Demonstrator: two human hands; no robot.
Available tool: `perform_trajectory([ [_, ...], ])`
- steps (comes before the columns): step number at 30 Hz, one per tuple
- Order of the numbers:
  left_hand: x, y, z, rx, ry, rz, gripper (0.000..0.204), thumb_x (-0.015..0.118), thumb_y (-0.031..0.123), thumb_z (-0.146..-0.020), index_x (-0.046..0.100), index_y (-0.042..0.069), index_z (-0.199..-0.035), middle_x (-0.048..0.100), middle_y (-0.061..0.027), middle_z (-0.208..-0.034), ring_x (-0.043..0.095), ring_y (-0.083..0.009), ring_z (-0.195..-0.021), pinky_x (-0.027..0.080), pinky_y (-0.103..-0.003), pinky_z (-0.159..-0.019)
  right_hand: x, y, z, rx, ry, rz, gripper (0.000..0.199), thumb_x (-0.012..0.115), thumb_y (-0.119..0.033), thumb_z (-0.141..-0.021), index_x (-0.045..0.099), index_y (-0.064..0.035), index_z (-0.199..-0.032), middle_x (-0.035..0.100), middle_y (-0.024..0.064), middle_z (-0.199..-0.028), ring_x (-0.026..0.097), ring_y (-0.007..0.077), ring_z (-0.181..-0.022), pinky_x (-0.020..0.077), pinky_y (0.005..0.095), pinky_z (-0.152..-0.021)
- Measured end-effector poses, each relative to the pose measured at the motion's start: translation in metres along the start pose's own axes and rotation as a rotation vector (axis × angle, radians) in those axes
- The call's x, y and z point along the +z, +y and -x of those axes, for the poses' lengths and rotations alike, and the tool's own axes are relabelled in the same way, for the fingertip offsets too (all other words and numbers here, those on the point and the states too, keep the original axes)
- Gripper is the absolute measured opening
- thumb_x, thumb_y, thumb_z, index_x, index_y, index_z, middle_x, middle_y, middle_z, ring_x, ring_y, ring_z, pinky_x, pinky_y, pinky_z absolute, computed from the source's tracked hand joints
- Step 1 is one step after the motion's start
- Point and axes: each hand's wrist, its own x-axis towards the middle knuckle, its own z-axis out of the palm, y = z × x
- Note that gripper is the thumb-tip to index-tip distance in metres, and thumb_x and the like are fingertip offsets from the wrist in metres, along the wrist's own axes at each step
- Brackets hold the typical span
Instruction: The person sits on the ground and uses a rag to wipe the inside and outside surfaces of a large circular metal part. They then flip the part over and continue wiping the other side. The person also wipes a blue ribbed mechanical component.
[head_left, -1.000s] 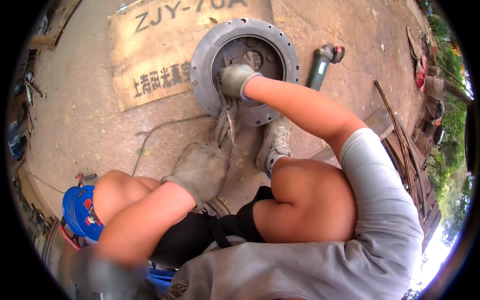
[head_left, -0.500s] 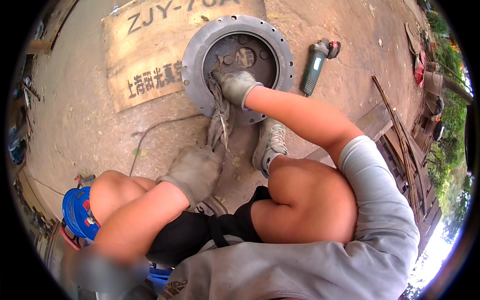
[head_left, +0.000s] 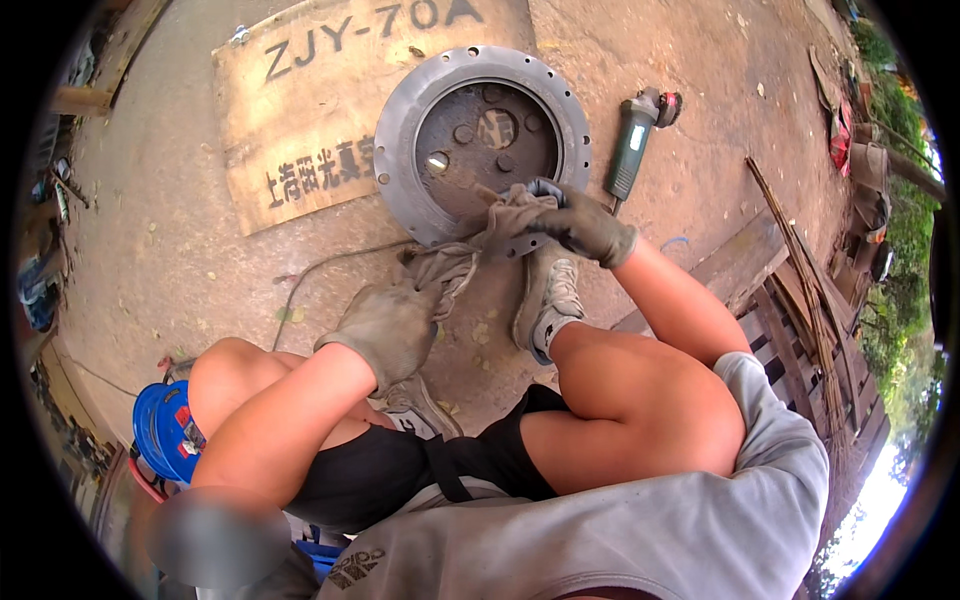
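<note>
A round grey metal housing (head_left: 400, 120) with a wide flange and bolt holes around its rim rests in front of me, partly over a wooden board. Inside it the floor is dark, with several round openings. My right hand (head_left: 585, 222), in a dirty work glove, is closed on one end of a grey-brown rag (head_left: 452, 268) over the flange's near right edge. The rag stretches across the near side of the flange to my left hand (head_left: 385, 325), also gloved, which grips its other end in front of my shins.
An angle grinder (head_left: 630, 150) lies right of the housing. The wooden board (head_left: 300, 120) with black lettering is under its left side. A cable (head_left: 310, 270) crosses the ground, a blue reel (head_left: 165, 430) stands by my left knee, and planks (head_left: 740, 260) lie at right.
My right hand has come out of the housing's interior, moving right and toward me to the flange edge with the rag. My left hand stays about where it was.
</note>
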Motion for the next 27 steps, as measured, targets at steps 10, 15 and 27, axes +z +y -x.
perform_trajectory([
  [10, -0.027, 0.035, -0.016, 0.122, 0.584, 0.259, 0.100, 0.093, 0.031, -0.085, 0.038, -0.005, -0.161, 0.053, -0.0297, -0.149, 0.064, -0.0415, -0.130, 0.054, -0.048, -0.109, 0.049, -0.031, 0.029, -0.074, 0.008, -0.007, 0.043, 0.074, -0.005, -0.095, 0.060, -0.0020, -0.136, 0.068, 0.0051, -0.127, 0.062, 0.0114, -0.121, 0.0527, 0.0305, -0.106],
  [15, -0.014, 0.040, -0.034, 0.220, 0.773, 0.420, 0.090, 0.095, 0.028, -0.086, 0.046, -0.004, -0.154, 0.060, -0.0219, -0.141, 0.067, -0.0297, -0.124, 0.058, -0.041, -0.103, 0.078, -0.054, 0.031, -0.148, 0.082, -0.056, 0.044, 0.079, -0.012, -0.095, 0.062, -0.0035, -0.135, 0.071, 0.0038, -0.127, 0.064, 0.0110, -0.118, 0.0521, 0.0311, -0.106],
  [27, -0.021, -0.003, -0.051, 0.039, 0.430, 1.556, 0.024, 0.068, 0.019, -0.110, 0.069, 0.001, -0.124, 0.074, -0.0051, -0.112, 0.068, -0.0119, -0.097, 0.056, -0.027, -0.089, 0.077, -0.078, 0.045, -0.259, 0.183, 0.349, 0.077, 0.093, -0.030, -0.081, 0.059, -0.0017, -0.144, 0.071, 0.0119, -0.133, 0.065, 0.0198, -0.126, 0.0521, 0.0367, -0.112],
])
